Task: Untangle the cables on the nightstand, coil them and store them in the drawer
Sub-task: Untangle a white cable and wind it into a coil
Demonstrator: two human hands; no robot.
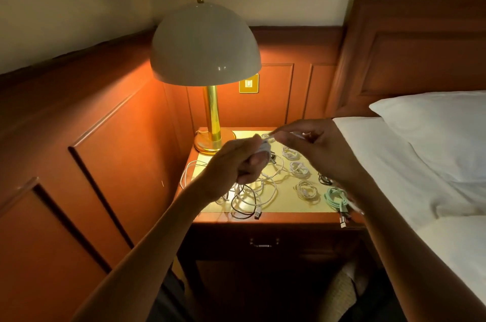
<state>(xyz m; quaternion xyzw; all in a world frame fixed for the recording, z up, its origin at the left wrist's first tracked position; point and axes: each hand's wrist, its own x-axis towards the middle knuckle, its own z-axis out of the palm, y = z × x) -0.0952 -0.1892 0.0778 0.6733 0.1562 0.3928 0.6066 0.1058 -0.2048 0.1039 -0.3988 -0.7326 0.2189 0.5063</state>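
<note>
Left hand (236, 161) raised over the nightstand (263, 217), fingers curled round a white cable (265, 148) that is wound into a small bundle at the fingertips. Right hand (313, 148) just beside it, a little higher. Its thumb and forefinger are drawn together on a short stretch of the same cable running out of the bundle. That end is blurred, so the pinch is likely but not certain.

Nightstand top, left half: a loose tangle (249, 195) of white and dark cables under the left hand, one loop hanging over the left edge, one plug near the front edge.

Right half: three white coils (298, 167) in a rough row running back to front. A black coil (324, 179) lies near the right edge, partly behind the right wrist. A green coil (336, 196) sits at the front right corner, its plugs lying over the front edge.

Drawer (263, 242) below the top is closed, handle in shadow.

Lamp (205, 42) lit at the back left corner of the top. Wall switch (248, 83) behind it. Bed with a white pillow (441, 132) to the right.
</note>
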